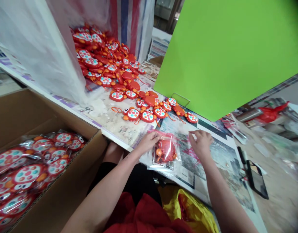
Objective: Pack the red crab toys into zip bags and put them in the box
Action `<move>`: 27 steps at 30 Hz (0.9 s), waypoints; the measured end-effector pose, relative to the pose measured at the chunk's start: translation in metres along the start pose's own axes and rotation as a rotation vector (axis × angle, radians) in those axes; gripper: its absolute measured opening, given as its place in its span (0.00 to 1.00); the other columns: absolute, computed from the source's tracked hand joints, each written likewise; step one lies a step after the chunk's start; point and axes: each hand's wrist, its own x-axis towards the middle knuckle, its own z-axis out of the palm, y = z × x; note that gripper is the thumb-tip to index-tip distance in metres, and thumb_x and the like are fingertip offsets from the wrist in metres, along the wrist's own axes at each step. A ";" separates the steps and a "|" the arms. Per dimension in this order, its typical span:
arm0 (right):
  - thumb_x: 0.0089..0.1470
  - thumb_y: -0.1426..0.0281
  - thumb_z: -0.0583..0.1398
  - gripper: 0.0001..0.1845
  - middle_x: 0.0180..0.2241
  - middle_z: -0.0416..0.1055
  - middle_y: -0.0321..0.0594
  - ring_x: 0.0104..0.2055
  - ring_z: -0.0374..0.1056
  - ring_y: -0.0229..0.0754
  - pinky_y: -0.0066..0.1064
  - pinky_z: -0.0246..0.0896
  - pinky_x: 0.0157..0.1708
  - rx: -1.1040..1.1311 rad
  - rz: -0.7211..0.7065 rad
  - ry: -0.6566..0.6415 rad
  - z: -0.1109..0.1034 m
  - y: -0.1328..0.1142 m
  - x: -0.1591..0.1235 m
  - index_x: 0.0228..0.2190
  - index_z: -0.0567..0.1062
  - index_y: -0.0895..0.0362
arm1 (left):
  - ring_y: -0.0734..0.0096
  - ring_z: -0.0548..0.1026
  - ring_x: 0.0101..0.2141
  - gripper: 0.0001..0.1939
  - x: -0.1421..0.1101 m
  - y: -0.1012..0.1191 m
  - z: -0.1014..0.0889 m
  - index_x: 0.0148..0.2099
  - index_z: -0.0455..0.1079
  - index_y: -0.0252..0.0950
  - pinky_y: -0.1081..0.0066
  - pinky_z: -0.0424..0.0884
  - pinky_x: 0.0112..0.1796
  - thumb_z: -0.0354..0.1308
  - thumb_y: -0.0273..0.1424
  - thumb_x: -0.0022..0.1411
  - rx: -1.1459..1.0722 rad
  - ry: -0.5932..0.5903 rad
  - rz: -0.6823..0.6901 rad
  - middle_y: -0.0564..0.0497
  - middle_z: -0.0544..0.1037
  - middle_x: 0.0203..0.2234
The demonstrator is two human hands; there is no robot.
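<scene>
In front of me on the table lies a clear plastic bag (166,149) with a red and orange crab-like toy inside, its plain red back facing up. My left hand (150,141) pinches the bag's upper left edge. To the right of the bag, apart from it, my right hand (201,142) hovers low over the table with its fingers curled and thumb close to the forefinger. Whatever its fingertips may hold is too small to make out. Loose crab-like toys (147,116) with white, dotted faces and orange cord loops lie just beyond my hands.
A large heap of the same toys (110,64) spills from a whitish sack (59,48). At left stands a cardboard box (66,184) of bagged toys. A green board (224,51) rises at the back right. A phone (257,179) lies right; a yellow bag (188,210) hangs below.
</scene>
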 end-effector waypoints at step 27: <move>0.42 0.66 0.68 0.06 0.29 0.79 0.38 0.34 0.73 0.43 0.37 0.66 0.42 1.217 0.397 -0.242 0.040 -0.029 -0.016 0.24 0.79 0.54 | 0.73 0.76 0.30 0.06 -0.003 0.005 -0.005 0.30 0.70 0.34 0.73 0.73 0.31 0.61 0.31 0.51 -0.397 0.059 -0.114 0.52 0.76 0.28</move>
